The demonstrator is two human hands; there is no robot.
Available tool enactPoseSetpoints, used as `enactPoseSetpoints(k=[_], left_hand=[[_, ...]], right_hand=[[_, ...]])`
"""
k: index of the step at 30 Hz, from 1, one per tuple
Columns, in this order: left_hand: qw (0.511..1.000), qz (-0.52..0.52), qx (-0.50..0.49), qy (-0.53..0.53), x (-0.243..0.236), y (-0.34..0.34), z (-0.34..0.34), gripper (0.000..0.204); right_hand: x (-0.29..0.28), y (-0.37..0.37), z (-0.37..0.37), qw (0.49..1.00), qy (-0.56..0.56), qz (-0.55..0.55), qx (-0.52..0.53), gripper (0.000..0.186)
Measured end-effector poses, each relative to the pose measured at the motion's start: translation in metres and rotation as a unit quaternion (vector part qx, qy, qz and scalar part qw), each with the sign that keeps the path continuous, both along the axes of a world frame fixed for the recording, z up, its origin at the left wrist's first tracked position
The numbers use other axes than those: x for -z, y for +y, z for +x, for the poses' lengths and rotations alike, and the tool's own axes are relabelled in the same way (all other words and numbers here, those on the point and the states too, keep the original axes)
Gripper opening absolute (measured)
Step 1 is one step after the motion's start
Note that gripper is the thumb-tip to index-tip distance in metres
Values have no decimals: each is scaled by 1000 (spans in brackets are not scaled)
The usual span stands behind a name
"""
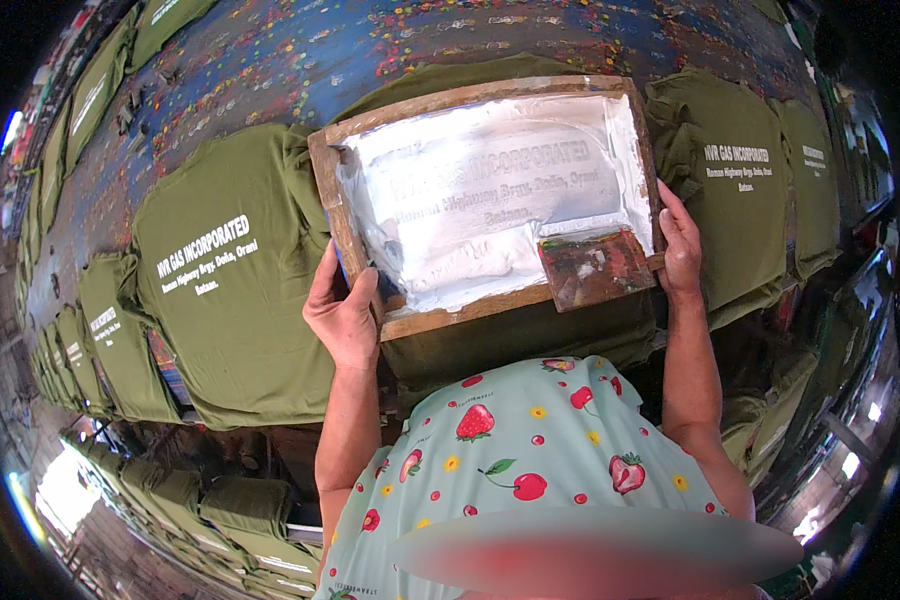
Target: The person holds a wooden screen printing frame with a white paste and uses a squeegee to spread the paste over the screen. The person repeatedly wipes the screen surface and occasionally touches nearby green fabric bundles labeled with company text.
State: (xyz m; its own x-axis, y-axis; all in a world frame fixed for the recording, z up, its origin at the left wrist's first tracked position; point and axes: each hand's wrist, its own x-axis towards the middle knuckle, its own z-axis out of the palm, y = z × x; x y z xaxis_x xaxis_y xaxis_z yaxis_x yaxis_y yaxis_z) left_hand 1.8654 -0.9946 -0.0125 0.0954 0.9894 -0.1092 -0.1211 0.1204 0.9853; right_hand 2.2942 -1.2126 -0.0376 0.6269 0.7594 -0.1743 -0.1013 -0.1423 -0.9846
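Note:
A wooden screen printing frame [490,305] is held in front of me above an olive green shirt [530,340]. Thick white ink [480,262] coats its mesh and inner edges, and lines of lettering show through. My left hand [344,305] grips the frame's left side near the close corner, thumb on top. On the opposite side my right hand [680,248] is closed around the right edge. A stained, dark brown squeegee [597,272] rests across the near right corner, its end close to my right hand. Whether the frame touches the shirt below, I cannot tell.
Green shirts with white printing lie on both sides, one at the left [240,280] and one at the right [735,190]. Behind the frame stretches a blue table [450,40] covered in colourful ink spots. More shirts hang over a lower row [200,510] at the lower left.

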Motion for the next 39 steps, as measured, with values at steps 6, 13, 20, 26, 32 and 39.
enactPoseSetpoints(k=[6, 13, 20, 26, 32, 39], left_hand=[[999, -35, -12, 24, -6, -3, -1, 60], [1000, -25, 10, -5, 0, 2, -3, 61], [999, -22, 18, 27, 1, 4, -5, 62], [999, -31, 18, 3, 2, 6, -8, 62], [998, -58, 5, 32, 3, 7, -11, 62], [999, -29, 32, 31, 0, 8, -7, 63]], right_hand=[[-1, 2, -4, 1000, 5, 0, 1, 51], [-3, 2, -4, 1000, -28, -4, -14, 51], [-2, 2, -6, 998, -58, 15, -10, 50], [2, 0, -1, 996, -86, 29, -19, 48], [1, -2, 1, 994, -100, 27, -29, 48], [2, -1, 2, 995, -87, 33, -36, 46]])
